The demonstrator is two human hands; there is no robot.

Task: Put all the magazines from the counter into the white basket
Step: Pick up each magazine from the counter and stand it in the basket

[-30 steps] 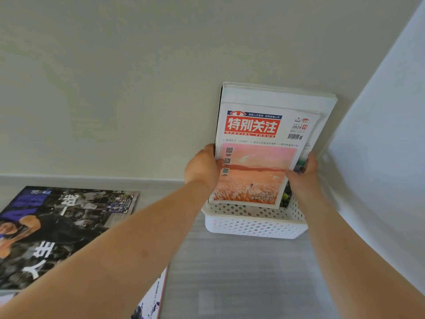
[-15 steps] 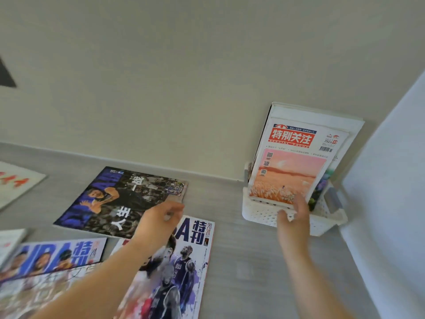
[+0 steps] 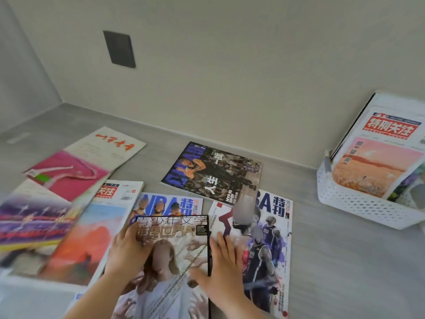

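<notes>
Change: a second ago both hands were steadying the red-title magazine [image 3: 379, 162] in the white basket [image 3: 358, 203]. That magazine now stands there unheld, leaning on others.

Both hands are now on the chain-cover magazine [image 3: 172, 261] at the near edge.
- Left hand [image 3: 128, 249]: fingers bent over the cover's left edge; a grip underneath cannot be told.
- Right hand [image 3: 220, 265]: flat and released, thumb on the cover's right edge, fingers on the NBA magazine [image 3: 269, 238] beside it.

Judgement: one deposit done, next pickup starting, and most of the job remains.

Grey counter [image 3: 333, 261], left to right:
- blurred purple-cover magazine [image 3: 34, 222]
- pink-and-cream magazine [image 3: 85, 166]
- orange-cover magazine [image 3: 92, 231]
- second NBA issue [image 3: 170, 203], under the chain cover
- dark basketball magazine [image 3: 213, 173], nearer the wall
- basket at far right

Room: plain pale wall with a dark wall plate [image 3: 119, 49] upper left.
</notes>
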